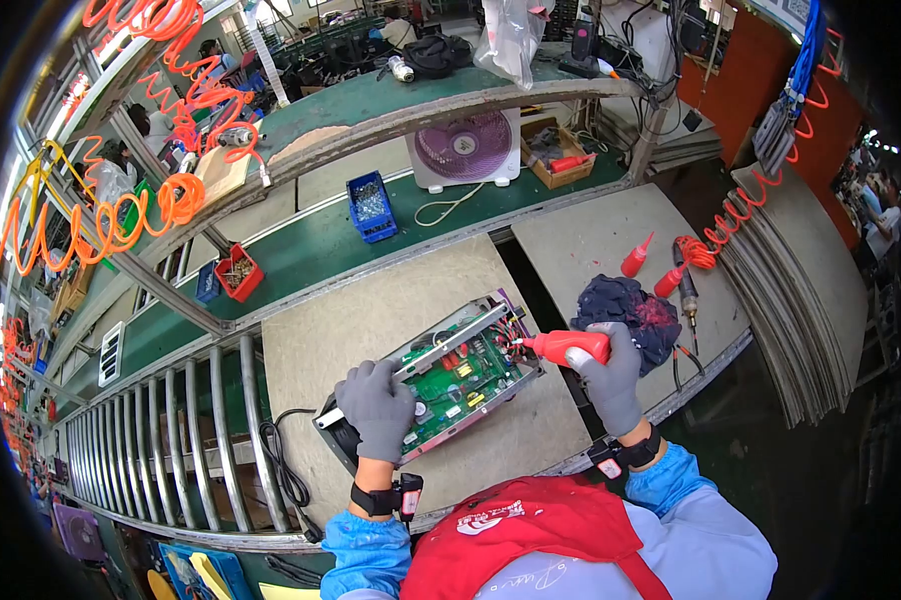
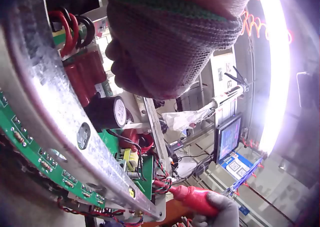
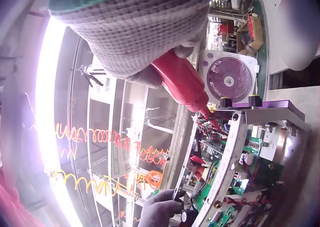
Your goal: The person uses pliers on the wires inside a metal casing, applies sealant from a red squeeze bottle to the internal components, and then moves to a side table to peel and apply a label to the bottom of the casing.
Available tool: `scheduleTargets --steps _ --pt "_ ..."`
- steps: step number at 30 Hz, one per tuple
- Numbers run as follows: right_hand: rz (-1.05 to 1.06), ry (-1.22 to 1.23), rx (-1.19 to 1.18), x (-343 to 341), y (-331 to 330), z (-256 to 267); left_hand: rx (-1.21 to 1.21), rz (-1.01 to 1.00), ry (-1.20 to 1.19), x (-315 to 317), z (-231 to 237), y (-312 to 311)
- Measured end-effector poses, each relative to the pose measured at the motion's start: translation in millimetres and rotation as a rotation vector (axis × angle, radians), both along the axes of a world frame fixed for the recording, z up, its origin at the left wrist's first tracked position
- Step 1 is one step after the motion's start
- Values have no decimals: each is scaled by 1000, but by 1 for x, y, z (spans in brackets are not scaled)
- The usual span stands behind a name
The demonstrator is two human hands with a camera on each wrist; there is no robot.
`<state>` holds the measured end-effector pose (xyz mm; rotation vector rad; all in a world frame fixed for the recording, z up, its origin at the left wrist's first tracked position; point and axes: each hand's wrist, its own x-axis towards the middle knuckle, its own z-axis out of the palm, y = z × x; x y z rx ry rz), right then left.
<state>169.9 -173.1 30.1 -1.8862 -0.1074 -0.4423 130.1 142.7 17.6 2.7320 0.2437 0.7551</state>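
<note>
Red bottle's nozzle stood at the wires of an open metal chassis.
The red bottle (image 1: 579, 347) was tilted above the chassis (image 1: 471, 402), its nozzle pointing into the coloured wires (image 1: 512, 336) beside the green circuit board (image 1: 455, 382). The gloved right hand (image 1: 612, 381) had its fingers curled round the bottle. The gloved left hand (image 1: 378, 405) lay at the chassis's opposite end, fingers bent over its edge and gripping it. The chassis rested on a pale board (image 1: 321, 330). Near the right hand lay a dark, red-stained cloth (image 1: 623, 312) and a power driver (image 1: 688, 297).
</note>
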Motion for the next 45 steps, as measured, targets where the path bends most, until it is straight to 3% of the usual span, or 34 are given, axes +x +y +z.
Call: scheduleTargets --steps 7,10,22,31,45 --pt "-8 -92 -127 -7 4 -1 0 -1 3 -1 1 -1" --pt "-24 -260 -238 -8 6 -4 3 -10 -15 -1 3 -2" --pt "34 -292 -371 -1 8 14 16 -18 -42 -3 4 -4" --pt "26 -80 -196 2 1 15 33 -37 -75 -6 3 -6" --pt "-26 -28 2 -14 -10 9 40 -23 -70 -3 1 -6"
